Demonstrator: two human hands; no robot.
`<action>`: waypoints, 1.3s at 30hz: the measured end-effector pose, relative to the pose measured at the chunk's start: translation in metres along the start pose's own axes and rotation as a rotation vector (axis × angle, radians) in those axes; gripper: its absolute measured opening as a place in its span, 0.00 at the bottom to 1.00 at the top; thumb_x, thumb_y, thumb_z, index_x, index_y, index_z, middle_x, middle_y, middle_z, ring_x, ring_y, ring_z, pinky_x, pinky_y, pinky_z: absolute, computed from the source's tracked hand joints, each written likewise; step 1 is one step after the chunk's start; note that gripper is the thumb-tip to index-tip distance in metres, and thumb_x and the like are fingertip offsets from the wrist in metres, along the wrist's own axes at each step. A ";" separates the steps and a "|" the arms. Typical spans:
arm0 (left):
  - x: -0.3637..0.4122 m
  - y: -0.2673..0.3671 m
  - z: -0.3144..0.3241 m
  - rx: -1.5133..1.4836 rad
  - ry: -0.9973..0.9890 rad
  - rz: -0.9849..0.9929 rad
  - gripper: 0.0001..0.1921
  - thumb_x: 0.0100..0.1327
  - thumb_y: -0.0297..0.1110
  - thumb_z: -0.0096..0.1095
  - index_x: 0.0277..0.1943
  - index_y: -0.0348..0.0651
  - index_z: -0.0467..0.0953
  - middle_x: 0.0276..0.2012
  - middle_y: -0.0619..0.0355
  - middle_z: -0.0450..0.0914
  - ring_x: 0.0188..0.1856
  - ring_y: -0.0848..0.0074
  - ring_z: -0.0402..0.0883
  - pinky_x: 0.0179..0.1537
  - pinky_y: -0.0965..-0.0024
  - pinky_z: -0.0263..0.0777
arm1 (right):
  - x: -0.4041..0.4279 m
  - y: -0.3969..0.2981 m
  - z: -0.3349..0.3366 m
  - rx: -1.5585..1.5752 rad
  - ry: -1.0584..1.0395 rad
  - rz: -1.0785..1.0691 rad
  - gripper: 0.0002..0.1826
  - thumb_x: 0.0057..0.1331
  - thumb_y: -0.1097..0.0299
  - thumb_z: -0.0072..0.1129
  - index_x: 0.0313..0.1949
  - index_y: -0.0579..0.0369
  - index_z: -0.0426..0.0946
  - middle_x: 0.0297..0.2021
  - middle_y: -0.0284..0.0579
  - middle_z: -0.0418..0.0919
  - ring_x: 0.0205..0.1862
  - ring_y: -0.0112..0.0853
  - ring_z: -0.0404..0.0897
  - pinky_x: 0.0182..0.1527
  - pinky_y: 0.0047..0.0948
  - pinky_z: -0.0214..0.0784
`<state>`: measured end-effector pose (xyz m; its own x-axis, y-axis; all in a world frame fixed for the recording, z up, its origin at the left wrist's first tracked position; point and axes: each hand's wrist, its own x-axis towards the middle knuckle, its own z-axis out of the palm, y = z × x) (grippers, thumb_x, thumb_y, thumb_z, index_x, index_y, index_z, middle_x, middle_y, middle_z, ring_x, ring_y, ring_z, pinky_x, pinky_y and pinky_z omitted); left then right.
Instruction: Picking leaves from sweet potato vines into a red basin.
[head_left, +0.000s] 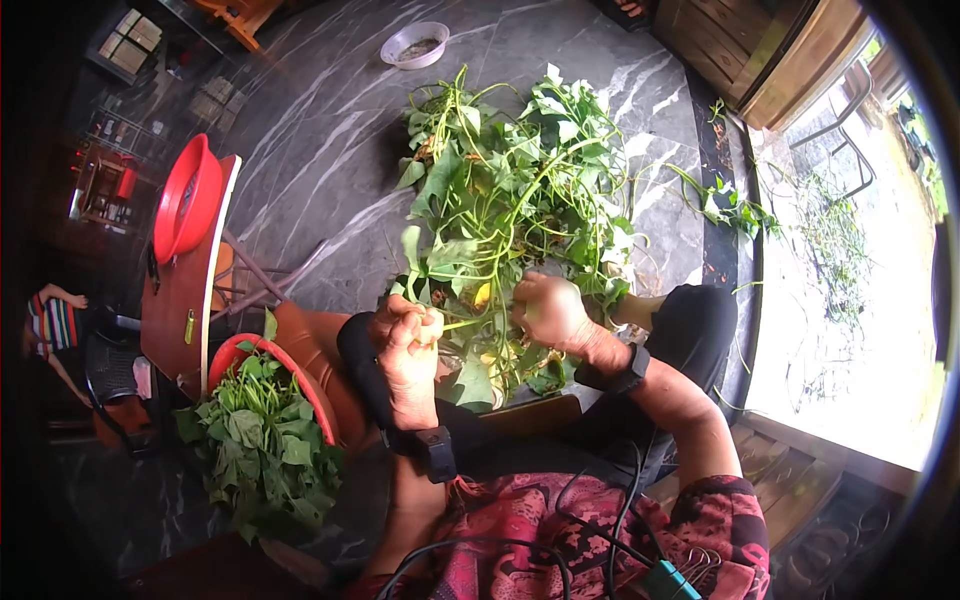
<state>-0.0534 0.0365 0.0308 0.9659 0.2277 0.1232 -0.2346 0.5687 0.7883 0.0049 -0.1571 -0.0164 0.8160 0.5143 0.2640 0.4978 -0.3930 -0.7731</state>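
Note:
My left hand is closed around a pale green stem with leaves, its thumb and fingers pinched together. To its right, my right hand is curled and partly blurred beside a long green vine; whether it grips anything is hidden. Before me on the floor lies a large heap of leafy vines, which look like sweet potato vines, with some yellowed leaves among them. A red basin at my left is piled with picked leafy stems, their leaves hanging over its rim.
A wooden table on the left bears a red basin and a small yellow-green tool. A white bowl stands on the marbled floor beyond the heap. A person is at far left. Loose vines trail over the doorway on the right.

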 end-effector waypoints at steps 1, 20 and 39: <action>0.002 0.000 0.002 -0.003 -0.004 -0.004 0.07 0.57 0.31 0.56 0.29 0.37 0.71 0.13 0.69 0.58 0.14 0.87 0.52 0.20 0.79 0.49 | 0.002 0.004 -0.003 0.060 -0.001 0.032 0.05 0.48 0.68 0.53 0.22 0.56 0.69 0.22 0.45 0.68 0.25 0.44 0.72 0.28 0.37 0.67; 0.012 -0.047 0.045 0.469 0.074 -0.130 0.09 0.59 0.27 0.56 0.24 0.43 0.68 0.18 0.68 0.66 0.17 0.90 0.57 0.18 0.85 0.47 | -0.001 -0.002 -0.053 0.808 0.305 0.360 0.08 0.56 0.74 0.45 0.19 0.57 0.67 0.19 0.33 0.66 0.23 0.22 0.65 0.25 0.24 0.60; 0.023 -0.061 0.065 0.270 0.162 -0.162 0.08 0.63 0.34 0.52 0.31 0.39 0.68 0.18 0.68 0.58 0.18 0.88 0.52 0.21 0.83 0.47 | -0.253 0.072 -0.175 0.935 1.019 0.637 0.10 0.61 0.64 0.51 0.41 0.52 0.70 0.31 0.34 0.73 0.26 0.18 0.66 0.29 0.15 0.61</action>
<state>-0.0094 -0.0442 0.0248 0.9532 0.2864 -0.0968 -0.0213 0.3829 0.9235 -0.1141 -0.4493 -0.0378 0.8595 -0.4320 -0.2733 -0.0438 0.4704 -0.8813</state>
